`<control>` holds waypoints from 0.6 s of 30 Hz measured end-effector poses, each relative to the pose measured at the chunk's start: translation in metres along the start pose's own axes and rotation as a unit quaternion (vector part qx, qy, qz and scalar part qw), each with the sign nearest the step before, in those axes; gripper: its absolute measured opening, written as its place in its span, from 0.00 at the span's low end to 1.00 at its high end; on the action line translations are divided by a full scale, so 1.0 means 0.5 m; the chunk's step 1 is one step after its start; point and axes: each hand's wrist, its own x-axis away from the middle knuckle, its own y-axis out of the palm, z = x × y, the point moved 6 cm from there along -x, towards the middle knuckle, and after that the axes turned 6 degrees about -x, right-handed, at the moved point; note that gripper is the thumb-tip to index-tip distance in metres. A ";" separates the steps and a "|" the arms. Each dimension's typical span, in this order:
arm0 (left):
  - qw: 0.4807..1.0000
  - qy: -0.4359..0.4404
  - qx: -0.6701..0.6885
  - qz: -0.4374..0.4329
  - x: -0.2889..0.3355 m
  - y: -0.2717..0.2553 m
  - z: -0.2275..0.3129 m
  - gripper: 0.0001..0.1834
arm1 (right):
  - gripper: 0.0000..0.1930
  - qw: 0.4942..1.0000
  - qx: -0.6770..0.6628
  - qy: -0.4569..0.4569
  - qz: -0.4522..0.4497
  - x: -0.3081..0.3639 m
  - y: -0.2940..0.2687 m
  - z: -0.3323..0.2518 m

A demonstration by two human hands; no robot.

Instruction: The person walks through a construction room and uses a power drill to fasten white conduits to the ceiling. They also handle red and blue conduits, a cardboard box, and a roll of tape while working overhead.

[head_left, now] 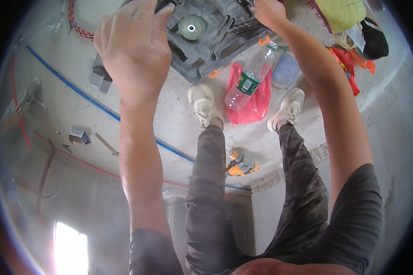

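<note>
A dark grey moulded tool case (188,62) lies open on the floor in front of my feet. In it are a green grinding disc (191,28) and several drill bits (245,27); orange latches (213,73) show along its near edge. My left hand (135,50) is raised in front of the case's left side, blurred, its fingertips partly cut off by the top edge. At the case's far right, my right hand (268,13) has its fingers bent and closed around something small that is mostly hidden.
A clear plastic bottle (250,82) lies on a pink bag (252,110) between my shoes, beside a clear-and-blue container (285,71). Behind my feet is an orange power tool (241,167). A blue pipe (78,89) crosses the floor; another person's shoe (34,87) is at far left.
</note>
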 end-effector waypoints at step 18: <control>0.994 -0.077 -0.028 -0.067 0.090 -0.003 0.130 0.13 | 0.09 0.923 -0.331 -0.197 0.028 0.339 -0.212 -0.052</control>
